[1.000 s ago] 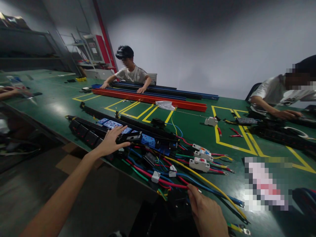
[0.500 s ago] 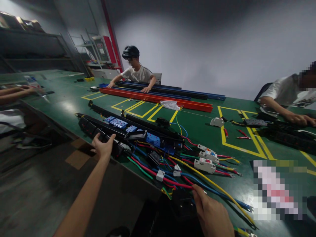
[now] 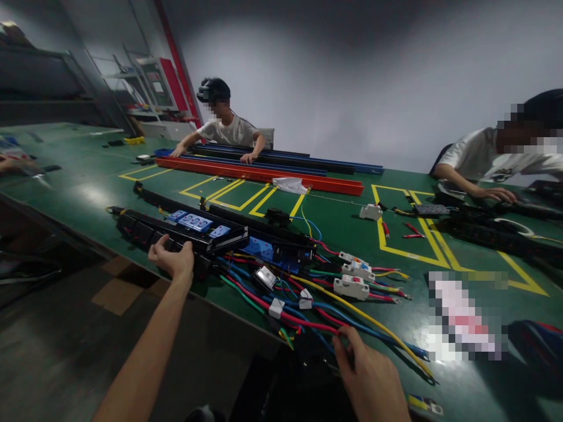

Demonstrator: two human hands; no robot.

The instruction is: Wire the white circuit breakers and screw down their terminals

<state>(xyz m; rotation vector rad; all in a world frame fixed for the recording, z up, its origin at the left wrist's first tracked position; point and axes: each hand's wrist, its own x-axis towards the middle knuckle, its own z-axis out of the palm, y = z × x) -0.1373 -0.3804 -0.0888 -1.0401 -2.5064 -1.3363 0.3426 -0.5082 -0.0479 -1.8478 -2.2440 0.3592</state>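
My left hand (image 3: 173, 258) grips the near edge of a long black socket strip (image 3: 152, 237) at the front edge of the green table. Between thumb and fingertips of my right hand (image 3: 367, 372) is a red cable (image 3: 312, 324), at the lower middle. Blue, green and yellow cables run beside it. White tags (image 3: 276, 308) sit around the cables. Further back lies a strip with blue sockets (image 3: 196, 221). White circuit breakers (image 3: 352, 287) with short wires lie right of the strips.
Long red channels (image 3: 259, 174) and blue and black ones lie across the table (image 3: 325, 223). One person (image 3: 231, 129) touches them from behind; another person (image 3: 470, 158) works at the right. Red-handled pieces (image 3: 412, 230) and a white breaker (image 3: 370, 211) lie between.
The view has shifted right. The strip under my left hand has moved nearer the blue-socket strip, its end piece now turned. My right hand still pinches the red cable.
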